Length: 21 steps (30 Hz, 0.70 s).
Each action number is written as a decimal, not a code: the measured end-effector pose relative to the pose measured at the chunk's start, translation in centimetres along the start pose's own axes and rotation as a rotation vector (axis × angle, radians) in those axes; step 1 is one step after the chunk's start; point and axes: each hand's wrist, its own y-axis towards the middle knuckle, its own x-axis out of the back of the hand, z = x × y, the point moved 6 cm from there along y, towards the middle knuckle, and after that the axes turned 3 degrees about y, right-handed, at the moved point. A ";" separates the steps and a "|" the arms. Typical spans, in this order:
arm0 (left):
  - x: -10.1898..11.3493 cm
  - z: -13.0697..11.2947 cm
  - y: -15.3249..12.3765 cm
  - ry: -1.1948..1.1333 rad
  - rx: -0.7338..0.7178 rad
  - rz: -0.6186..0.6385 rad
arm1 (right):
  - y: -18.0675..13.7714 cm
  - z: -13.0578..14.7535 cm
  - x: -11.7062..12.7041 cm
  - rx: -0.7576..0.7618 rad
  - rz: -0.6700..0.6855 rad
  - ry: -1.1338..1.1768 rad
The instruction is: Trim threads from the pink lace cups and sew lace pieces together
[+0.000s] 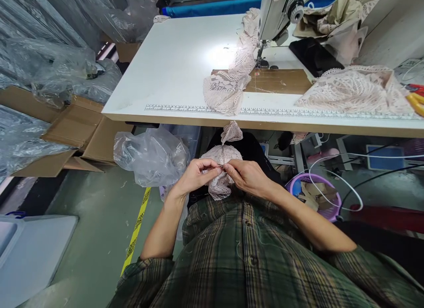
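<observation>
Over the lap, just in front of the table (172,69), the left hand (198,174) and right hand (249,177) were close together, fingertips pinched on the lace (221,154), which hung bunched below and behind them. On the tabletop, a strip (223,89) lay beside the machine (274,16).
</observation>
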 end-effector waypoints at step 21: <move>0.9 1.0 2.4 0.037 0.071 0.237 | 2.3 -2.2 -0.9 -0.061 0.058 0.122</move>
